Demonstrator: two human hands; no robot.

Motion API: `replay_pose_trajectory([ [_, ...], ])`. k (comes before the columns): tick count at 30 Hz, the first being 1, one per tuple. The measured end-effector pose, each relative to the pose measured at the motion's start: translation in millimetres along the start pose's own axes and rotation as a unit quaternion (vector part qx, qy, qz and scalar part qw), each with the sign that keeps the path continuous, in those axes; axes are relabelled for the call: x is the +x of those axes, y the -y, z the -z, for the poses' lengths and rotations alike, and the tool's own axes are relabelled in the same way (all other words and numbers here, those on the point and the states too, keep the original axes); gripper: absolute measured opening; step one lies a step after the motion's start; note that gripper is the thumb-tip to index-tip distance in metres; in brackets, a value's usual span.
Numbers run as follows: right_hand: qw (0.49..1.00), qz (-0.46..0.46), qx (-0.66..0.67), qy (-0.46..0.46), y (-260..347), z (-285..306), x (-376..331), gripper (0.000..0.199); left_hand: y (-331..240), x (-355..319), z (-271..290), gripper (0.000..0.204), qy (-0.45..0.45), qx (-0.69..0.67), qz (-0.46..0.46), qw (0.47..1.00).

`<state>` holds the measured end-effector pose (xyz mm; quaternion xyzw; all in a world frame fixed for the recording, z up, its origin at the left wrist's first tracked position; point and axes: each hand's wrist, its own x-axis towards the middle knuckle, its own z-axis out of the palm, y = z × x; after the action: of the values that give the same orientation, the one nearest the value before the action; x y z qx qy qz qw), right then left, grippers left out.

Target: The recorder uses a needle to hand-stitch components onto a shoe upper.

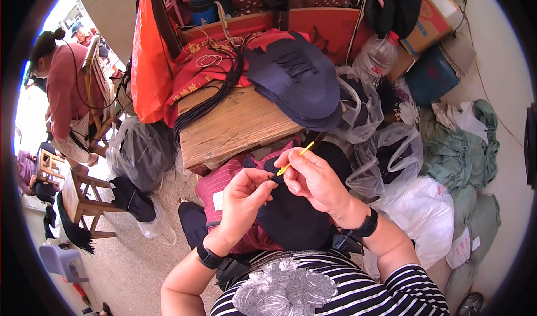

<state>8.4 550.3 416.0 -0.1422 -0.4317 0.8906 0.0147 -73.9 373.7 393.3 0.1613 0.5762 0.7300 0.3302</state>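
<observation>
Between the fingers of my right hand (pixel 316 181) is a slim yellow tool (pixel 295 158), slanting up to the right. Its tip is too small to make out. Close beside it, my left hand (pixel 246 195) is closed in a pinch at the edge of a dark knitted fabric piece (pixel 277 173). More dark cloth (pixel 296 221) lies over my lap, on top of red striped fabric (pixel 215 184). Beyond my hands, a stack of navy mesh fabric pieces (pixel 296 81) rests on a wooden stool top (pixel 235 125), next to a bundle of dark cords (pixel 226 95).
Clear plastic bags (pixel 386 153) with dark contents and a white bag (pixel 422 209) lie at my right, near green cloth (pixel 458 153). To the left stand a grey bag (pixel 140 151), a wooden stool (pixel 81 201) and a plastic stool (pixel 59 260). Another person (pixel 70 81) sits farther off.
</observation>
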Motion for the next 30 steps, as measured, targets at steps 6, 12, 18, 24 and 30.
replay_pose_trajectory([
  [6,0.996,-0.029,0.081,0.025,-8.9,-2.1,7.4,0.02,0.5,-1.5,-3.3,0.016,-0.017,0.009,0.013,1.0],
  [12,0.994,-0.029,0.101,0.027,-16.3,0.8,8.0,0.019,2.0,-2.7,-1.9,0.011,-0.017,0.004,-0.006,1.0],
  [18,0.996,-0.027,0.082,0.022,-20.1,2.9,7.7,0.019,6.3,1.6,2.5,0.006,-0.004,0.089,-0.092,0.992],
  [24,0.997,-0.011,0.074,0.036,-23.8,1.8,7.6,0.02,3.8,2.4,7.5,0.003,0.0,0.148,-0.137,0.98],
  [30,0.995,-0.015,0.09,0.04,-27.6,-0.7,11.6,0.02,-1.1,3.3,12.7,0.003,0.001,0.21,-0.153,0.966],
])
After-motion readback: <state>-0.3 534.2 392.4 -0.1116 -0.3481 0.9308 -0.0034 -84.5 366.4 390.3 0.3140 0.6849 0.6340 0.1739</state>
